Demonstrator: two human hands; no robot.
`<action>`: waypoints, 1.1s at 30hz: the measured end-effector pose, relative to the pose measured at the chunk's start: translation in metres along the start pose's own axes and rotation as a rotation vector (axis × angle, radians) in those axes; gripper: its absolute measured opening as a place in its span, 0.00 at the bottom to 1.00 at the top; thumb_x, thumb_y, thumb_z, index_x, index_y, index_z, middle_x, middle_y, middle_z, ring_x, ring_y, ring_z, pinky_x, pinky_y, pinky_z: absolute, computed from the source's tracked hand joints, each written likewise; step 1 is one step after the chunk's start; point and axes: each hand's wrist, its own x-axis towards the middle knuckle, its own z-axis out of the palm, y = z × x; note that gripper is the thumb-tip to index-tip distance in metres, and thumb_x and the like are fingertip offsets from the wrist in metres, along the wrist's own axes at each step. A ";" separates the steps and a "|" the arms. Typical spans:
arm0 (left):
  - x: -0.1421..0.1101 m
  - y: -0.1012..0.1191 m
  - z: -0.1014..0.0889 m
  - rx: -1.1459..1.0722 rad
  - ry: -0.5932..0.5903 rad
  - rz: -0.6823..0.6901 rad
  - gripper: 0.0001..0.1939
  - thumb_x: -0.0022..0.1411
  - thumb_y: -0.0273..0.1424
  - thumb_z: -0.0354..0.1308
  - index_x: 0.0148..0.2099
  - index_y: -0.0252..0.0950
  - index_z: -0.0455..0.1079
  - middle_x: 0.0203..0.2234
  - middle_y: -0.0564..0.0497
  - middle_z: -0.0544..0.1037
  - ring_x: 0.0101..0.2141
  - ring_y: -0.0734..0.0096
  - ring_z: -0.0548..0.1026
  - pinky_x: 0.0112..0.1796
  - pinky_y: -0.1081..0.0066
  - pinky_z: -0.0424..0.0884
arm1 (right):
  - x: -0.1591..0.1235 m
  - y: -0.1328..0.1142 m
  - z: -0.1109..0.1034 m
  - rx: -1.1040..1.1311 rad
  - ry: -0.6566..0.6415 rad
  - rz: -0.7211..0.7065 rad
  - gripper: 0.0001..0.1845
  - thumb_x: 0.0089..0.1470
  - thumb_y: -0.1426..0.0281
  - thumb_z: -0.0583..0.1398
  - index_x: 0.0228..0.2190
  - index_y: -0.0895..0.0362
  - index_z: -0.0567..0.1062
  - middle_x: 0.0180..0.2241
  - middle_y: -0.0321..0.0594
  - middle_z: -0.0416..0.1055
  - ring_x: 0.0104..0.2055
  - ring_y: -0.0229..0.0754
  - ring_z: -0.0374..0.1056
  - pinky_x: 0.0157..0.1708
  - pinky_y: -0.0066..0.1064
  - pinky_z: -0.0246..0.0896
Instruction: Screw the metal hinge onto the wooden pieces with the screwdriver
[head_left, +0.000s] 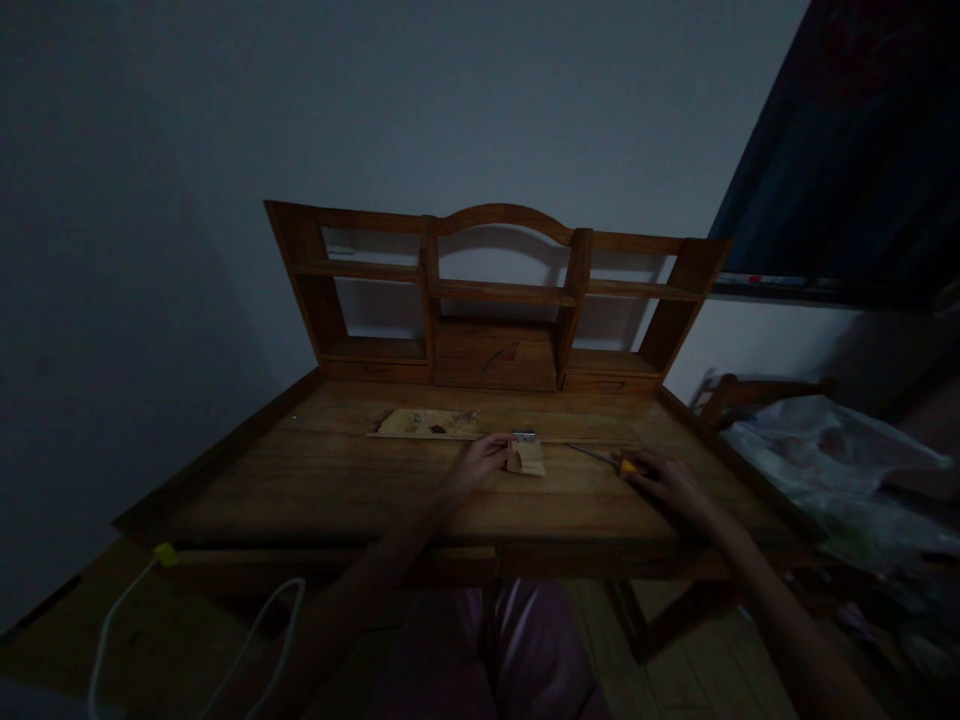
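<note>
My left hand point(480, 460) rests on the wooden desk point(330, 490) with its fingers curled at a small tan piece point(527, 458) that carries a bit of metal at its top edge. Whether it grips the piece I cannot make out. My right hand point(667, 480) lies further right, closed around the yellow handle of a screwdriver point(611, 461) whose thin shaft points left toward the tan piece. A long pale wooden strip point(427, 423) lies behind both hands. The room is very dark.
A wooden hutch with shelves point(495, 295) stands at the desk's back against the wall. A white cable point(120, 620) hangs at the lower left. Plastic-covered clutter point(825, 460) and a chair back point(750, 390) sit on the right.
</note>
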 end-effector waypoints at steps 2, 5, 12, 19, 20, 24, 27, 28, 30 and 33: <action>0.000 0.001 0.000 0.010 0.009 -0.008 0.21 0.54 0.34 0.68 0.50 0.33 0.76 0.47 0.41 0.79 0.47 0.59 0.77 0.50 0.62 0.71 | 0.000 -0.010 0.000 0.020 0.067 -0.008 0.24 0.59 0.52 0.58 0.50 0.52 0.77 0.52 0.50 0.72 0.54 0.55 0.68 0.56 0.44 0.59; 0.000 0.001 -0.002 0.018 -0.003 -0.016 0.22 0.53 0.33 0.69 0.50 0.33 0.76 0.47 0.41 0.79 0.47 0.59 0.77 0.49 0.63 0.71 | 0.002 -0.037 -0.001 0.133 0.160 -0.040 0.21 0.60 0.54 0.57 0.48 0.52 0.77 0.49 0.48 0.73 0.53 0.53 0.67 0.56 0.42 0.57; -0.001 -0.003 -0.006 -0.003 -0.016 -0.022 0.25 0.52 0.37 0.71 0.51 0.33 0.75 0.50 0.40 0.77 0.49 0.57 0.76 0.47 0.64 0.72 | 0.023 -0.097 0.037 0.502 0.027 0.136 0.24 0.59 0.50 0.56 0.35 0.58 0.79 0.33 0.46 0.77 0.36 0.49 0.73 0.36 0.36 0.64; 0.003 -0.006 -0.009 -0.021 -0.058 -0.049 0.29 0.49 0.41 0.72 0.51 0.33 0.73 0.49 0.40 0.75 0.45 0.57 0.76 0.43 0.62 0.74 | 0.064 -0.113 0.099 0.818 -0.106 0.279 0.29 0.59 0.45 0.52 0.26 0.58 0.72 0.22 0.43 0.73 0.23 0.42 0.71 0.25 0.32 0.65; 0.002 -0.005 -0.009 -0.017 -0.061 -0.048 0.29 0.50 0.41 0.72 0.51 0.34 0.73 0.49 0.40 0.74 0.46 0.56 0.76 0.43 0.62 0.74 | 0.069 -0.113 0.103 0.839 -0.116 0.290 0.28 0.58 0.46 0.53 0.26 0.57 0.72 0.21 0.41 0.72 0.22 0.41 0.70 0.23 0.31 0.64; 0.000 -0.003 -0.009 -0.003 -0.054 -0.046 0.28 0.51 0.40 0.71 0.52 0.35 0.72 0.49 0.41 0.74 0.47 0.56 0.76 0.45 0.60 0.73 | 0.087 -0.113 0.113 0.866 -0.165 0.351 0.24 0.60 0.50 0.55 0.26 0.57 0.71 0.16 0.33 0.66 0.15 0.35 0.61 0.17 0.27 0.55; -0.001 -0.003 -0.008 -0.012 -0.039 -0.052 0.27 0.50 0.40 0.71 0.51 0.35 0.73 0.49 0.41 0.74 0.47 0.55 0.75 0.45 0.59 0.74 | 0.096 -0.109 0.117 0.842 -0.227 0.388 0.24 0.64 0.53 0.54 0.26 0.58 0.71 0.15 0.28 0.61 0.13 0.30 0.53 0.15 0.25 0.50; -0.001 -0.003 -0.008 -0.015 -0.034 -0.054 0.27 0.50 0.40 0.71 0.50 0.35 0.73 0.49 0.41 0.74 0.47 0.55 0.75 0.45 0.59 0.74 | 0.099 -0.108 0.118 0.832 -0.246 0.393 0.24 0.65 0.54 0.54 0.26 0.59 0.71 0.16 0.28 0.61 0.14 0.29 0.52 0.15 0.24 0.50; 0.000 -0.004 -0.008 -0.024 -0.025 -0.061 0.26 0.50 0.40 0.72 0.49 0.35 0.74 0.48 0.40 0.74 0.47 0.55 0.76 0.45 0.59 0.74 | 0.103 -0.104 0.121 0.817 -0.276 0.398 0.22 0.66 0.56 0.55 0.28 0.59 0.71 0.18 0.27 0.61 0.15 0.28 0.51 0.15 0.22 0.50; 0.001 -0.005 -0.009 -0.036 -0.016 -0.084 0.26 0.49 0.39 0.72 0.49 0.35 0.74 0.48 0.40 0.75 0.46 0.55 0.76 0.45 0.59 0.74 | 0.108 -0.100 0.125 0.806 -0.298 0.405 0.20 0.66 0.58 0.56 0.29 0.60 0.71 0.20 0.27 0.61 0.16 0.27 0.52 0.16 0.21 0.51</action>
